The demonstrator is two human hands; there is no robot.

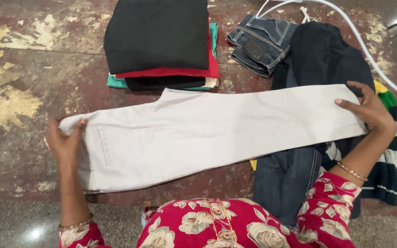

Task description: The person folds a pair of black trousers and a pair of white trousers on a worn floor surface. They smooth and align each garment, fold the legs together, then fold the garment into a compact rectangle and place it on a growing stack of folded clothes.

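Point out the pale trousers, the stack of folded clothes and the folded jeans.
Pale trousers (217,128), head view, middle of the folded legs.
Stack of folded clothes (157,34), head view, black top garment.
Folded jeans (260,43), head view, back pocket area.

I saw a worn red floor (37,69) bearing pale trousers (207,133), a folded stack (161,46), jeans (260,41) and dark clothes (322,55).
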